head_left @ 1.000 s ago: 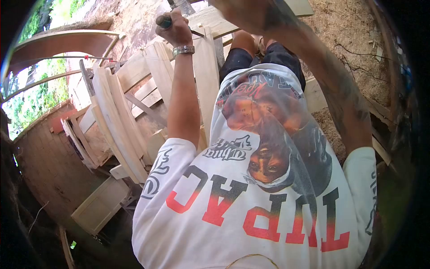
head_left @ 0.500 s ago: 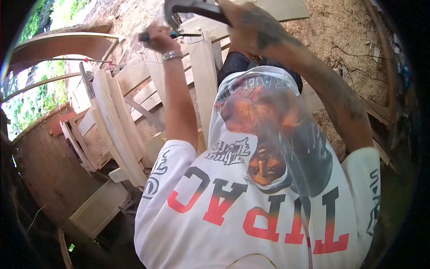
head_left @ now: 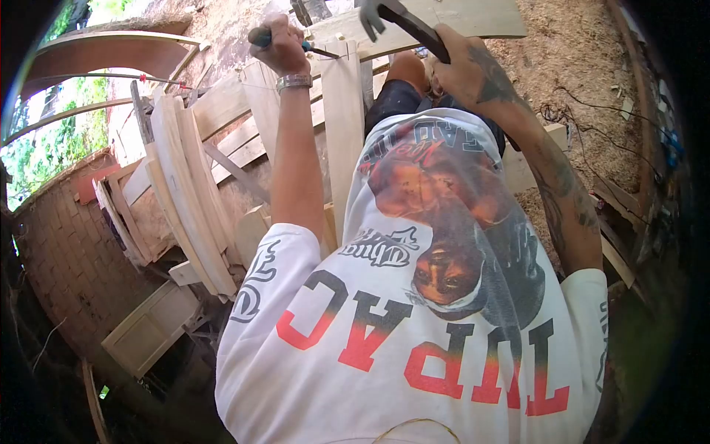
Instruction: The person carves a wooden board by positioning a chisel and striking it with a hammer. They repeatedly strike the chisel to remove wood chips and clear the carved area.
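Observation:
My left hand [head_left: 284, 44] grips a dark-handled chisel [head_left: 310, 49], its blade lying against the top of an upright pale wooden plank [head_left: 344, 133]. A metal watch sits on that wrist. My right hand [head_left: 464, 68] holds a claw hammer [head_left: 396, 21] by its dark handle, the steel head raised just right of the chisel, above a wide board [head_left: 458, 18]. My white printed T-shirt fills the lower half of the view.
Several curved and straight wooden slats [head_left: 185, 177] lean stacked at left. A brick wall [head_left: 66, 259] and a framed wooden panel [head_left: 148, 329] lie lower left. Sawdust [head_left: 577, 59] covers the ground at right, with a dark cable across it. Greenery shows at far left.
The hammer came down from a raised swing and its head now sits lower, beside the chisel. My right forearm dropped toward my body. The chisel hand stayed at the plank top.

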Demonstrator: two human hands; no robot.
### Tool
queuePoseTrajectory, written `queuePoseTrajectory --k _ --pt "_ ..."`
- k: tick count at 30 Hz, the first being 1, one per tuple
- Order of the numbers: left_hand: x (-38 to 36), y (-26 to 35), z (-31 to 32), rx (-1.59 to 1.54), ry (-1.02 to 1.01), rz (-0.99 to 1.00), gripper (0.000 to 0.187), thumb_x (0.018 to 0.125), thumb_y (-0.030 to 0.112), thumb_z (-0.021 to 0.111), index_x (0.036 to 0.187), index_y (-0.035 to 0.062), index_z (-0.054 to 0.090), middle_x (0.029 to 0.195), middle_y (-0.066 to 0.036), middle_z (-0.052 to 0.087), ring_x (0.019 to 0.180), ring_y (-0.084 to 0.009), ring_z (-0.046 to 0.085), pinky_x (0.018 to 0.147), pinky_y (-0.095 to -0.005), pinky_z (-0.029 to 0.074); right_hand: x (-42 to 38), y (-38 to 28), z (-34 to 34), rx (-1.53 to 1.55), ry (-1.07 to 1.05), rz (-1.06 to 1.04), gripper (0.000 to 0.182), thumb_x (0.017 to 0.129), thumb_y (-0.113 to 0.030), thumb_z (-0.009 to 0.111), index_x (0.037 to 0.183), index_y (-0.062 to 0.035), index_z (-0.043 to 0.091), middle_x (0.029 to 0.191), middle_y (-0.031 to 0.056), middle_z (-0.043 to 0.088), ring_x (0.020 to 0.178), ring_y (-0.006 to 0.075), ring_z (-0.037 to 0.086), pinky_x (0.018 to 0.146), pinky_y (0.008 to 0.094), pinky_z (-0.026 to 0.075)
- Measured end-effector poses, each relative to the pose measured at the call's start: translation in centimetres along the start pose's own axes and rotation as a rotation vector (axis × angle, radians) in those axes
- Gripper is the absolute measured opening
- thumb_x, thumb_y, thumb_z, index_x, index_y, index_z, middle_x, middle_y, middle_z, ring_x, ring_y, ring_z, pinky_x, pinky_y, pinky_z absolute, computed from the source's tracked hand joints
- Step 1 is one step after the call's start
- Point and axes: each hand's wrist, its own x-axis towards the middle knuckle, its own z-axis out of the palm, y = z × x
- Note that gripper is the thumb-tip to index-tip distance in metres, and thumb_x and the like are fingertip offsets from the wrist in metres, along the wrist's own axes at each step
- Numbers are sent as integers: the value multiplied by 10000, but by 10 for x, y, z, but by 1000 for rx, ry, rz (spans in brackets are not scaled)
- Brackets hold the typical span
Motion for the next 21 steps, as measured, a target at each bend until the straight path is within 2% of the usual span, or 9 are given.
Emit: queuePoseTrajectory --k 6,8,10,12,14,16,18,19,21 --pt "-18 1 24 130 -138 133 297 904 68 690 650 37 540 528 -25 547 437 -106 533 412 -252 407 55 -112 -49 187 202 -267 134 869 -51 583 966 39 557 751 283 674 740 490 689 653 509 533" --pt "-19 4 27 255 -172 250 309 899 73 694 632 41 543 553 -28 569 460 -101 544 430 -250 423 62 -165 -79 396 153 -181 128 894 -77 590 918 29 522 655 229 640 657 436 694 611 486 531" --pt "-15 -8 10 520 -243 420 231 885 38 666 683 26 555 596 -37 591 529 -104 565 504 -257 448 67 -155 -59 314 297 -342 160 907 -92 598 964 34 518 671 203 635 652 398 702 604 465 538" --pt "-8 -44 -18 713 -256 609 164 871 12 648 731 10 563 634 -46 609 586 -105 579 568 -266 466 74 -107 -17 69 268 -484 260 912 -129 629 1071 52 531 730 207 653 723 405 709 658 463 553" --pt "1 -63 -18 479 -297 513 147 879 57 613 759 -4 555 644 -54 600 584 -130 571 599 -290 477 61 -69 15 -91 20 -439 370 918 -167 659 1178 70 543 788 211 671 793 411 716 713 460 568" --pt "13 -61 -16 293 -269 493 169 888 100 581 754 1 549 621 -55 576 547 -147 549 590 -305 478 67 -49 1 -89 59 -413 297 898 -140 651 1111 57 585 807 254 687 820 441 713 753 493 562" --pt "20 -14 -14 46 226 -78 398 923 195 558 575 148 371 490 -28 432 422 -136 394 497 -325 430 50 -65 -12 -74 -80 -44 240 882 -117 633 1056 45 602 823 287 691 836 466 706 766 530 544" --pt "26 2 -12 -179 263 -193 390 887 135 586 562 168 372 470 -12 409 374 -111 347 415 -293 361 43 -76 -29 -19 -80 2 234 874 -112 625 1051 38 596 826 295 686 840 480 697 768 540 536" --pt "16 20 -3 -32 149 -98 357 867 85 598 591 157 384 479 -2 418 378 -116 361 416 -300 359 22 -86 -63 101 -73 105 222 857 -100 607 1040 23 585 831 313 675 846 507 680 772 560 521"
